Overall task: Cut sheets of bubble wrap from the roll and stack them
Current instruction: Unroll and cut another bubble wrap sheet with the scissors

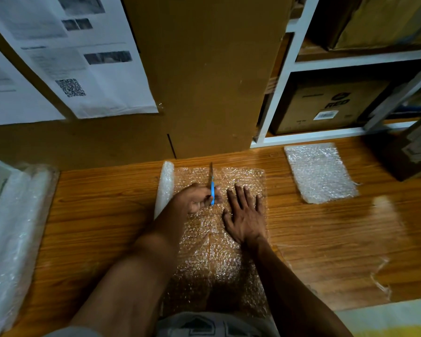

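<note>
While my left hand [196, 198] curls round the blue-handled scissors [212, 184], blades pointing away from me toward the brown cardboard box [204, 81], my right hand [244, 215] lies flat with fingers spread, pressing down the unrolled clear bubble wrap sheet [216, 251] on the wooden tabletop [95, 215]. Scissors sit well up the sheet, near its far edge, right between my two hands. Just left of my left hand lies the small white roll of bubble wrap [165, 188] the sheet comes off. Off to the right, well apart, a stack of cut bubble wrap sheets [320, 172] rests near the white shelf [326, 64]. A big bubble wrap roll [15, 234] lies at the left edge.
</note>
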`<state>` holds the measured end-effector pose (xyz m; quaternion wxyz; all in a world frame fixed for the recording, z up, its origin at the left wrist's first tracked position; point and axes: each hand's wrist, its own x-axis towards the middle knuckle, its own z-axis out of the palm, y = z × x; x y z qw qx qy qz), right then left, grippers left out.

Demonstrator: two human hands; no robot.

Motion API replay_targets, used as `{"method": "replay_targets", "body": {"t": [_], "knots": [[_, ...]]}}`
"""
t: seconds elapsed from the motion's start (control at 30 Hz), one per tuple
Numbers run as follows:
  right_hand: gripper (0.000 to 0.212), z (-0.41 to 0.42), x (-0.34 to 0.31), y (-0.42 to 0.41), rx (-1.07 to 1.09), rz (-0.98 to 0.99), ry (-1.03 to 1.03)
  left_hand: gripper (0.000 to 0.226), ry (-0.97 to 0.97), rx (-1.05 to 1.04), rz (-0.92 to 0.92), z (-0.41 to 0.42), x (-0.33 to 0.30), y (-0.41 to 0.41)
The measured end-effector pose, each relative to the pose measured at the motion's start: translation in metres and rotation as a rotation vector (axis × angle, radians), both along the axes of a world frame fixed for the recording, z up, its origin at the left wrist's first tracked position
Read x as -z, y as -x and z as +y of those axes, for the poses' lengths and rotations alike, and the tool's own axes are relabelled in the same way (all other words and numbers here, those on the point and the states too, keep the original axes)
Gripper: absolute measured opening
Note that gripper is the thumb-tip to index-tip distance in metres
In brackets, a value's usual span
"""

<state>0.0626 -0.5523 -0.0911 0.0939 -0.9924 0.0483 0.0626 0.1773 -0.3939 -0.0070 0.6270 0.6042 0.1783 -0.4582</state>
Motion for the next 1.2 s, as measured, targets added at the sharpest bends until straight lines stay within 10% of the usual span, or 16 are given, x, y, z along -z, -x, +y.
{"method": "replay_targets", "body": {"t": [0.33, 0.8, 1.2], "knots": [[0.074, -0.001, 0.000, 0.000, 0.007, -0.003, -0.016, 0.018, 0.018, -0.087, -0.044, 0.038, -0.013, -0.001], [0.072, -0.005, -0.005, 0.045, 0.014, -0.043, -0.071, 0.042, -0.979, 0.259, -0.601, 0.040, 0.000, 0.039], [0.072, -0.005, -0.017, 0.089, 0.010, -0.009, -0.102, 0.030, -1.105, 0.110, -0.756, 0.041, 0.002, 0.055]]}}
